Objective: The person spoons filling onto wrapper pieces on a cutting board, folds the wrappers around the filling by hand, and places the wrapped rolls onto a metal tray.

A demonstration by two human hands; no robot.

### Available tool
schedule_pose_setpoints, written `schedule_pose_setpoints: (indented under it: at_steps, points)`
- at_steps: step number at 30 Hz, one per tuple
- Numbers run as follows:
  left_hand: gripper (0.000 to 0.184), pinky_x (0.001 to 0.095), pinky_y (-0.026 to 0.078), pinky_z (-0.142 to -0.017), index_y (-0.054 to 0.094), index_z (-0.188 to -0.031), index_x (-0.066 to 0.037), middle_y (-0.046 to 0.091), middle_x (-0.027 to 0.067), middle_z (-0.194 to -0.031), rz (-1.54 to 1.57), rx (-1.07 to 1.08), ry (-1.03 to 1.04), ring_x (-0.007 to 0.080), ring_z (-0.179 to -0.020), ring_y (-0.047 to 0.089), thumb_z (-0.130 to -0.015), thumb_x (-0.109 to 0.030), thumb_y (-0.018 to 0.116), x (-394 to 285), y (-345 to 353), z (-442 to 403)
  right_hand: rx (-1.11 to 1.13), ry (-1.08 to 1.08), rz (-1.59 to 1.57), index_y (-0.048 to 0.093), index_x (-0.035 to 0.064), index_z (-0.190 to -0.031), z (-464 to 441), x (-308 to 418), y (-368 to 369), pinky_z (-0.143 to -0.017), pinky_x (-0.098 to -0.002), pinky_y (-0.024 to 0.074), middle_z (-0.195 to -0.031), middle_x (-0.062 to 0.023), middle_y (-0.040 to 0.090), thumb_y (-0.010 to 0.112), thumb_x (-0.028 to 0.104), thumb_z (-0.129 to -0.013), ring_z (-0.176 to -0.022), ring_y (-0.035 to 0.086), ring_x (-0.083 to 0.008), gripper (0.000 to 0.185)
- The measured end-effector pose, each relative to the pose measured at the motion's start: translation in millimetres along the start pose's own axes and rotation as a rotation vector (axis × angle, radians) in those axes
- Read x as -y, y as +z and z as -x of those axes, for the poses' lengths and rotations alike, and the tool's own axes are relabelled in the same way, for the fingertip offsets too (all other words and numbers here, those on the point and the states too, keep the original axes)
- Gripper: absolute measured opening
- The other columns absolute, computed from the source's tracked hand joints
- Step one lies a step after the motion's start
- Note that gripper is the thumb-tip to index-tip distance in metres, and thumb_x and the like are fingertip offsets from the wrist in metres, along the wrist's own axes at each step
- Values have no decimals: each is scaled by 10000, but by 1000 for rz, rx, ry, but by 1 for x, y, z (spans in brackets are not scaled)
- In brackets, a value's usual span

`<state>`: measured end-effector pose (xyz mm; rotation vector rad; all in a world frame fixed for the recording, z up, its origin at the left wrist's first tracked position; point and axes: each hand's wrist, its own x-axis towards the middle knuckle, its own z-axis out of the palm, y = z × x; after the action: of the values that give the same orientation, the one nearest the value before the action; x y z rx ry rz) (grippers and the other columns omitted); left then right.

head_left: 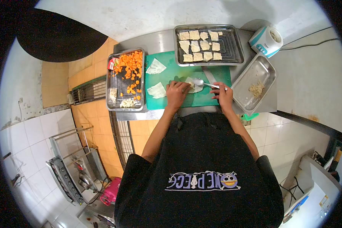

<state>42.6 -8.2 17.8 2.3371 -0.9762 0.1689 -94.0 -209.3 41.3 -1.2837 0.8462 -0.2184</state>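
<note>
My right hand (223, 95) is closed around the handle of a metal spoon (198, 81), whose bowl lies over a pale wrapper (195, 88) on the green cutting board (216, 99). A little filling shows on that wrapper. At its left edge are the fingers of my left hand (177, 93), pressed together; whether they pinch anything is too small to tell. Two more wrappers lie on the board's left part, one at the upper left (155, 66) and one lower down (157, 91). A flat blade (209, 74) lies on the board behind the spoon.
Folded pieces in rows fill part of the back tray (231, 60). The left tray (109, 83) holds orange carrot pieces and pale food. A tilted metal tray (241, 95) at the right holds shredded filling. Behind it stands a white and teal appliance (260, 41) with a cable.
</note>
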Motion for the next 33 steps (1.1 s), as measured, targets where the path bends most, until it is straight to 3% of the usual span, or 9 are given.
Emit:
schedule_pose_setpoints:
  at_steps: [13, 23, 26, 28, 33]
  points:
    - [357, 487, 466, -882, 727, -1090, -205, 714, -11, -1087, -32, 81, -85, 297, -1056, 623, -799, -359, 863, -3, -10, 4, 28, -81, 96, 712, -11, -1179, 6, 9, 6, -579, -295, 607, -1034, -158, 764, 473, 301, -1137, -813, 762, -180, 395]
    - [393, 494, 466, -924, 727, -1118, -207, 713, -14, -1123, -36, 119, -117, 300, -1090, 618, -789, -366, 872, -4, -9, 2, 80, -146, 150, 720, -12, -1159, 7, 11, 8, -566, -294, 598, -1006, -144, 766, 479, 310, -1138, -775, 755, -177, 402]
    - [397, 455, 434, -890, 733, -1095, -210, 703, -54, -1071, -16, 95, -102, 259, -1047, 618, -765, -383, 869, -5, -12, 0, 106, -145, 265, 728, -6, -1153, 7, 12, 8, -567, -296, 596, -1023, -146, 768, 487, 309, -1137, -798, 756, -172, 397]
    - [432, 510, 471, -933, 725, -1135, -206, 706, -12, -1136, -16, 175, -128, 309, -1106, 612, -772, -378, 885, -2, -12, 1, 70, -203, 215, 730, -1, -1176, 9, 15, 8, -571, -292, 592, -1051, -138, 769, 496, 298, -1136, -802, 752, -167, 382]
    - [468, 517, 476, -944, 731, -1191, -224, 698, -8, -1170, 2, 158, -122, 314, -1123, 603, -775, -375, 885, 3, -8, 3, 178, -259, 204, 736, 9, -1206, 5, 20, -3, -577, -282, 584, -1065, -118, 774, 527, 291, -1129, -783, 744, -157, 359]
